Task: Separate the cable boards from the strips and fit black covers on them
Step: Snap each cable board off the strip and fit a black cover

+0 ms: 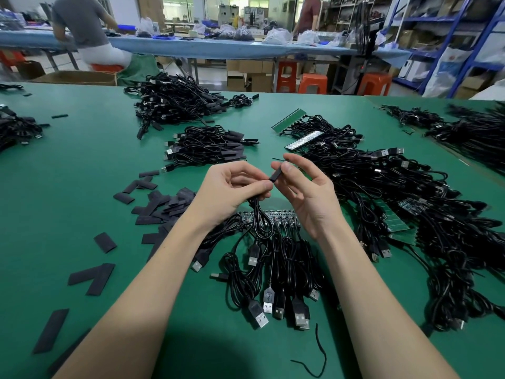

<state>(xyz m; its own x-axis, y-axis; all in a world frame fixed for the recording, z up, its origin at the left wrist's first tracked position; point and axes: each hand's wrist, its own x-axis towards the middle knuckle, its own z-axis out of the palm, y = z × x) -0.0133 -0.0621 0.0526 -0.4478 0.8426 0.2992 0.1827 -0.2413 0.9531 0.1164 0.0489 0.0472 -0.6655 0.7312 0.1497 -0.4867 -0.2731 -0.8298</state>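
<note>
one black cover [275, 177] mid-air between the hands, cable [255, 214] hanging off it

strip of boards [269, 215] lies flat on the green mat underneath, loose flat covers [161, 206] piled just left.

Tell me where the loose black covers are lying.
In the head view, the loose black covers lie scattered on the green table, on the person's left, beside the left hand and just left of the strip of boards under both hands.

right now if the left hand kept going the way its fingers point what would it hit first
The left hand points right, toward the right hand. First it would meet the black cover pinched in the right hand's fingertips, almost touching already; depth is hard to judge.
</note>
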